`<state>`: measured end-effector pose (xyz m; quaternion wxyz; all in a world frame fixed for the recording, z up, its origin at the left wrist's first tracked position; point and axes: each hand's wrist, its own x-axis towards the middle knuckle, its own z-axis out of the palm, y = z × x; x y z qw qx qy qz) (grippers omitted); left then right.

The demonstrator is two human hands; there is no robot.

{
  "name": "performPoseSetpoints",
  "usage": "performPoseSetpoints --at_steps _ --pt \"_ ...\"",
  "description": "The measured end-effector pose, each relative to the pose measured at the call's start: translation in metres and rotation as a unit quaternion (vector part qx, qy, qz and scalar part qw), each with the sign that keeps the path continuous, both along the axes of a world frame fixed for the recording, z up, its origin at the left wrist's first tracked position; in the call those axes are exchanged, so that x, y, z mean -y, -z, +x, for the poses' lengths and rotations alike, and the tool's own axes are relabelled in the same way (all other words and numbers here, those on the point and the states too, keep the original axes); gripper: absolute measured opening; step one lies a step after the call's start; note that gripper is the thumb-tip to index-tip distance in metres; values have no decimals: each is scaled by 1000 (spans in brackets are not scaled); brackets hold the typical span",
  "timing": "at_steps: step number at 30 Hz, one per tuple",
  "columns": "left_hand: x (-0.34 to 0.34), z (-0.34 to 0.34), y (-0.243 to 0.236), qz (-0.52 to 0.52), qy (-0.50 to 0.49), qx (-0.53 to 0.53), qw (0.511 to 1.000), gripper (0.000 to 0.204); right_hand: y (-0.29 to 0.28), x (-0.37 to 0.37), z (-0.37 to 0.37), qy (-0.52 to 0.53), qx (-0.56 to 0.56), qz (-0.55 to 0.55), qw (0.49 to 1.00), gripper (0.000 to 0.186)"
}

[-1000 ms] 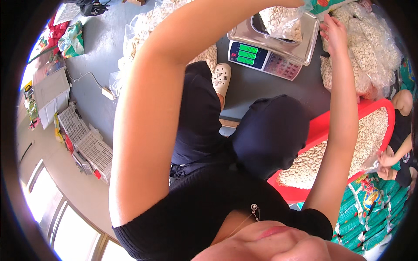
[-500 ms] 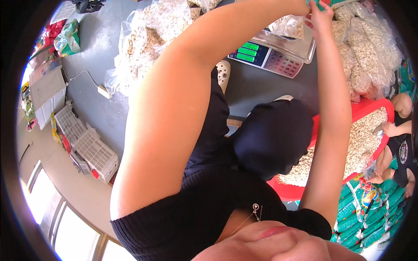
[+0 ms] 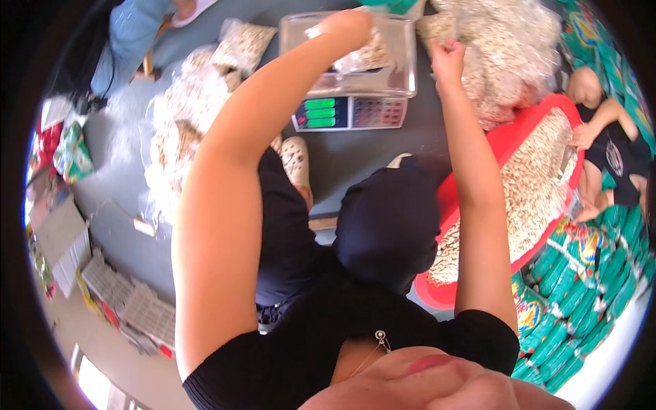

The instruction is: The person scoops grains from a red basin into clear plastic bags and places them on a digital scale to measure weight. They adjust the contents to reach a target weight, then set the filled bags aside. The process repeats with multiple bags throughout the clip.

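My left hand (image 3: pixel 348 29) is over the steel pan (image 3: pixel 290 65) of a digital scale (image 3: pixel 352 113), at a clear plastic bag of pale seeds or nuts (image 3: pixel 372 55) lying there. Its fingers are hidden, so its grip cannot be told. Right of the pan, my right hand (image 3: pixel 448 65) has its fingers bent together at the near edge of a pile of filled clear bags (image 3: pixel 499 48). Whether it pinches bag plastic or something small cannot be made out. The scale has a lit green display.
On the right stands a red tub (image 3: pixel 502 133) of loose pale pieces; another person's hand (image 3: pixel 583 137) is at its rim. Green packages (image 3: pixel 567 321) are stacked beyond. Filled clear bags (image 3: pixel 184 137) lie left of the scale. White crates (image 3: pixel 130 294) stand farther left.
The view has swung toward the right, so the scale appears farther left. My hands, close together before, are apart: the left over the pan, the right by the bag pile.
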<state>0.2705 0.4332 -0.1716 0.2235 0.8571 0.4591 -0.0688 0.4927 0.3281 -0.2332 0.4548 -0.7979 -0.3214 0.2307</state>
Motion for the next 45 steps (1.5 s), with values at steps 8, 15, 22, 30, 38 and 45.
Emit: performPoseSetpoints --at_steps 8,15,22,30,38,45 --pt "-83 -129 -32 91 -169 229 954 23 -20 47 191 148 354 -119 916 57" --pt "-108 -224 -28 98 -316 152 931 22 28 24 380 135 320 -368 863 102" --pt "-88 -320 44 40 -537 -16 842 24 114 -26 382 199 -20 -208 958 103" --pt "-107 -331 31 242 -339 -114 902 24 96 -6 451 125 -29 -109 986 47" --pt "-50 -340 85 -159 -218 9 963 28 -37 -45 244 98 -127 148 976 20" --pt "-57 -291 4 133 -126 -267 946 63 -102 -28 74 -17 -313 202 928 12"
